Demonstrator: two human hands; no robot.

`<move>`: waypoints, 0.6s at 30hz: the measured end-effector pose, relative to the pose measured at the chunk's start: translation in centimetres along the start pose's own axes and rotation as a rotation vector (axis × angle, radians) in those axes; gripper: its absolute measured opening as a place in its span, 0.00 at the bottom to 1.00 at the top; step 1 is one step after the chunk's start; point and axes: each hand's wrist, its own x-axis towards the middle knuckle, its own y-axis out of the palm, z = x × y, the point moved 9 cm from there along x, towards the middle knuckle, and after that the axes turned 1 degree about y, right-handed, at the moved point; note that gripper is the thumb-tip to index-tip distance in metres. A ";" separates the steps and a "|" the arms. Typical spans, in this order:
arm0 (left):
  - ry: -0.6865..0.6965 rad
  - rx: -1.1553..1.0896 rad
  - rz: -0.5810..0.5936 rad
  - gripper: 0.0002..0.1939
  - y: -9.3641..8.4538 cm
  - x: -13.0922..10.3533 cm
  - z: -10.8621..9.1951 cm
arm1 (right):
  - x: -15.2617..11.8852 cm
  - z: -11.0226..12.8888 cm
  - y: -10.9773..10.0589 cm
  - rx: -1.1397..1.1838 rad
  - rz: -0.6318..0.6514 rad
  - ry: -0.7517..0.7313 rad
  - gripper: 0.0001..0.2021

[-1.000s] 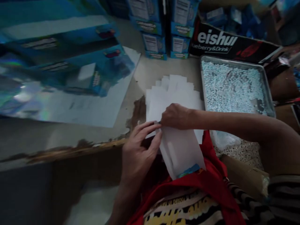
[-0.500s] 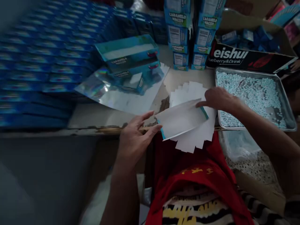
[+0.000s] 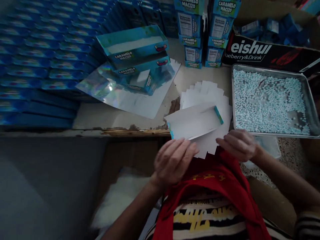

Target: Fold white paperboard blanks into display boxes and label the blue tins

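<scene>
By the white box (image 3: 193, 122), left hand (image 3: 173, 160) and right hand (image 3: 237, 144) half-curl, palms hidden; I cannot tell either grip's hold.

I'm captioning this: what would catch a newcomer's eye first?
Probably the metal tray of pale blue pellets at right. Next, the rows of blue boxes filling the upper left. Near the centre, an open white-lined carton lies on fanned white sheets, the left hand at its near edge.
</scene>
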 end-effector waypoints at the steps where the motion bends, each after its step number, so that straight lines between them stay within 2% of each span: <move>1: 0.008 0.027 0.034 0.17 1.2 -0.5 -1.2 | -1.4 0.7 1.2 -0.031 0.015 0.029 0.22; 3: -0.063 0.120 0.094 0.11 3.8 -0.6 -1.6 | -2.9 0.8 4.0 -0.077 0.062 0.137 0.25; 5: -0.191 0.226 0.180 0.10 6.4 -0.1 0.0 | -2.7 0.2 6.6 -0.089 0.096 0.206 0.27; 7: -0.317 0.280 0.318 0.16 8.6 0.2 2.6 | -1.7 -0.4 8.3 -0.073 0.130 0.203 0.26; 9: -0.403 0.272 0.409 0.20 9.6 0.2 4.5 | -0.8 -1.4 9.2 -0.065 0.160 0.227 0.23; 10: -0.405 0.257 0.415 0.21 9.7 0.2 4.7 | -0.6 -2.0 9.3 -0.068 0.172 0.256 0.21; 12: -0.341 0.250 0.375 0.19 9.3 -0.1 3.9 | -0.4 -2.8 9.6 -0.073 0.209 0.303 0.17; 14: -0.263 0.286 0.357 0.15 9.1 -0.8 2.2 | -0.3 -2.9 10.0 -0.068 0.264 0.296 0.16; 16: -0.239 0.363 0.398 0.11 9.6 -1.7 0.9 | -0.1 -2.6 10.4 -0.060 0.319 0.269 0.15; 18: -0.274 0.436 0.467 0.10 10.4 -2.2 0.6 | 0.2 -2.5 10.6 -0.074 0.352 0.268 0.13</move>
